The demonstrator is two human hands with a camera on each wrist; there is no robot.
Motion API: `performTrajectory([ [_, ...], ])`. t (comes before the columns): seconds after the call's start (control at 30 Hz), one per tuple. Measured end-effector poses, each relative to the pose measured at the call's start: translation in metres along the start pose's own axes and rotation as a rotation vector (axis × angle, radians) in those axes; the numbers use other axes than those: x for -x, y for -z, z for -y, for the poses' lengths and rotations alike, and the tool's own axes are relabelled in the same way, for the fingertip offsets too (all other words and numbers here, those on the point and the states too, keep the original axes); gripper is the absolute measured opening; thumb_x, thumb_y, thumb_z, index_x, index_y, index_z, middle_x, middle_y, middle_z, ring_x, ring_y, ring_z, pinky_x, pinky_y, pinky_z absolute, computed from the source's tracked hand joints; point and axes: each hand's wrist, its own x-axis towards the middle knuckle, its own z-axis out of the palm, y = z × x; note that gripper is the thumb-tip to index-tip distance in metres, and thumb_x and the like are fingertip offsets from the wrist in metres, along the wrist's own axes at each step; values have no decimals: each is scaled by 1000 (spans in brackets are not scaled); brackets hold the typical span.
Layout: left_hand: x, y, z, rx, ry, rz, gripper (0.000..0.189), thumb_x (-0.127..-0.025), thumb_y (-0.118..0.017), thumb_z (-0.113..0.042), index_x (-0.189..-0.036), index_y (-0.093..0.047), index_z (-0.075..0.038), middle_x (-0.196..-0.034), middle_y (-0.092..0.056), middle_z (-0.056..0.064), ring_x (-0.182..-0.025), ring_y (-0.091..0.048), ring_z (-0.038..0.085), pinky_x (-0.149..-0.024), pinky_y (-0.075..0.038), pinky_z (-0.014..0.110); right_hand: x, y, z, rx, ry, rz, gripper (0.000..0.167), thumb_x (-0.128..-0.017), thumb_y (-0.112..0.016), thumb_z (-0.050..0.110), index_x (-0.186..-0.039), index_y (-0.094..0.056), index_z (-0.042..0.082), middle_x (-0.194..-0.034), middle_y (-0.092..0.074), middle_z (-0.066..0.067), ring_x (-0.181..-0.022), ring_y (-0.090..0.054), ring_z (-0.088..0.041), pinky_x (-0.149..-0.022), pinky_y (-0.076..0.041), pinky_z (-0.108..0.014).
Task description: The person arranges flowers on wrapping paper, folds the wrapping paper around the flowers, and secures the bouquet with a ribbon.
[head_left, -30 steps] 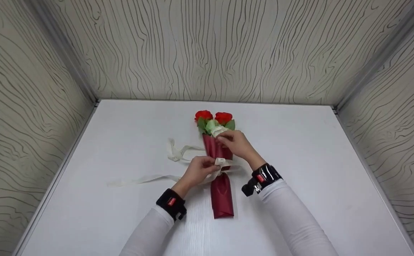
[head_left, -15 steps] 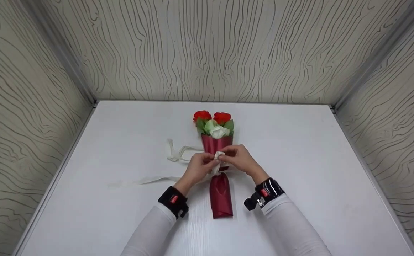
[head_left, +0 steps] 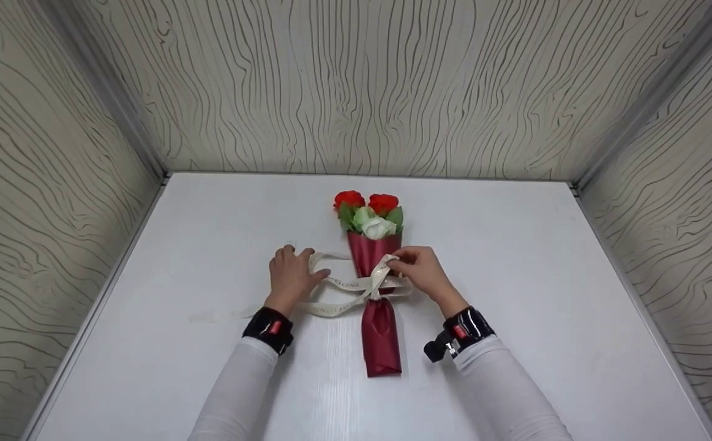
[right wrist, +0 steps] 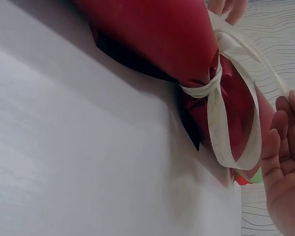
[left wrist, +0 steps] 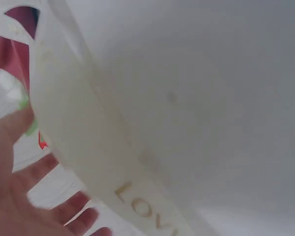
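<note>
A bouquet in dark red wrapping paper (head_left: 382, 343) lies on the table, with red roses (head_left: 384, 202) and a white rose (head_left: 378, 228) at its top. Cream ribbon (head_left: 386, 269) circles its middle, with a loop standing on the right side. My right hand (head_left: 423, 269) pinches the ribbon between thumb and fingers, over the wrap's right edge. To the left of the bouquet is my left hand (head_left: 291, 275), its fingers spread and holding nothing. A lettered stretch of ribbon (left wrist: 142, 206) passes close by that hand; whether they touch, I cannot tell.
The white table (head_left: 515, 245) has wood-grain patterned panels (head_left: 356, 86) behind it and at both sides. One ribbon tail (head_left: 209, 316) trails out over the table to the left. Both wrists wear black camera straps.
My right hand came down from the white rose to the ribbon, met my left hand there, and still pinches it slightly farther right. My left hand let go and moved left, fingers spreading.
</note>
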Motion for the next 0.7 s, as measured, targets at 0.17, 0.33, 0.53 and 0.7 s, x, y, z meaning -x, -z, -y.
performTrajectory([
  [0.17,4,3,5,-45,51,143,56,-85,-70,-50,-121,-67,-7,-117,-54,25,-110,-51,42,-89,-42,56,-1,1,-3,-3,-14,-7,12,-88,-71,7,-95,-72,-3,-83,-69,-6,-74,-64,-24,-63,-51,-28],
  [0.33,4,-2,11,-40,68,104,13,-85,-69,-16,-88,-72,-3,-90,-63,18,-83,-62,36,-68,-51,48,-2,3,-5,-8,-11,-6,13,-88,-71,7,-94,-72,-4,-81,-69,-6,-72,-63,-18,-62,-51,-28],
  [0.53,2,2,12,54,170,72,28,-83,-65,-11,-58,-52,-10,-60,-58,7,-55,-53,22,-47,-45,41,-2,4,-7,-24,-9,-16,15,-88,-71,6,-95,-71,-6,-80,-69,-7,-71,-64,-19,-60,-51,-26],
  [0.7,3,21,0,68,184,21,41,-83,-64,-16,-51,-39,-16,-49,-42,-2,-48,-41,16,-41,-35,33,-1,5,-6,-31,-26,-22,15,-88,-71,7,-96,-72,-6,-81,-70,-7,-73,-65,-22,-60,-51,-25],
])
